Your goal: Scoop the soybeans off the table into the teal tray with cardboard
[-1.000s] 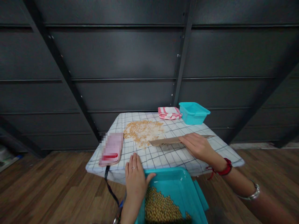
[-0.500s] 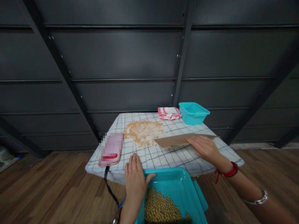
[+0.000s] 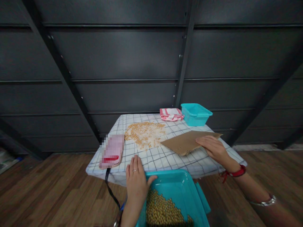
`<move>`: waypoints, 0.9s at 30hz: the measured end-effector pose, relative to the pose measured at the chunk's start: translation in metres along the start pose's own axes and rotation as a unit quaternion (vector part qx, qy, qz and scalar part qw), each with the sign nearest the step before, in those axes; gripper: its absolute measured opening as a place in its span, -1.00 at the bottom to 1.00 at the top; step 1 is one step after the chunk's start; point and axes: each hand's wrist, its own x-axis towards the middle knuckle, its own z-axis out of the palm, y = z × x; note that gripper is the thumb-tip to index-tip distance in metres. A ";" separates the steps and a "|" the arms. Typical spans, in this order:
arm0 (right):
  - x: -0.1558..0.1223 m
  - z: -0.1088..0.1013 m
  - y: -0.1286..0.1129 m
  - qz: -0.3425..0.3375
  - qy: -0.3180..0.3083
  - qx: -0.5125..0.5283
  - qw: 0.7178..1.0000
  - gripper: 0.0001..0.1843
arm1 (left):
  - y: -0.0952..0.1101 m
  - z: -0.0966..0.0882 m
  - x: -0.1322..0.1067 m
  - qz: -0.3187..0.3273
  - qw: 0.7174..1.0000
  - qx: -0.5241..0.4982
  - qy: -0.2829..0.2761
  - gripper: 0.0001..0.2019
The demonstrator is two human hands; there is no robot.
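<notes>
Cardboard (image 3: 187, 142) flatter, farther right, pinched in right hand (image 3: 213, 149), apart from open left hand (image 3: 136, 184) on tub rim (image 3: 170, 172)

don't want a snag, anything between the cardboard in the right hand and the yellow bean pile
Nothing visible: the left tip of the cardboard is close to the edge of the yellow bean pile.

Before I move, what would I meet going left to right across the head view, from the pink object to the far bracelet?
Flat pink object → left hand → cardboard sheet held by the right hand → red wristband → silver bracelet.
</notes>
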 end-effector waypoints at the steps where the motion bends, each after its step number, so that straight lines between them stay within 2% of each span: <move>1: -0.001 -0.003 0.000 0.005 -0.004 0.000 1.000 -0.64 | 0.000 0.000 0.000 -0.001 1.000 -0.002 -0.003 -0.12; 4: -0.002 -0.007 0.003 0.026 -0.008 -0.010 1.000 -0.64 | 0.000 0.000 0.000 -0.007 1.000 -0.004 -0.013 -0.12; 8: -0.001 0.005 0.005 0.043 0.001 -0.028 0.999 -0.63 | 0.000 0.000 0.000 0.001 1.000 -0.005 -0.001 -0.11; 12: 0.001 0.015 0.002 0.022 -0.003 -0.011 1.000 -0.64 | 0.000 0.000 0.000 0.004 1.000 -0.001 0.007 -0.12; 20: 0.001 0.005 -0.003 0.022 -0.006 0.004 1.000 -0.62 | 0.001 0.001 -0.001 -0.008 1.000 -0.002 -0.008 -0.12; 27: 0.014 0.015 -0.008 -0.007 0.002 -0.021 1.000 -0.62 | -0.002 0.002 -0.001 0.005 1.000 0.001 0.003 -0.12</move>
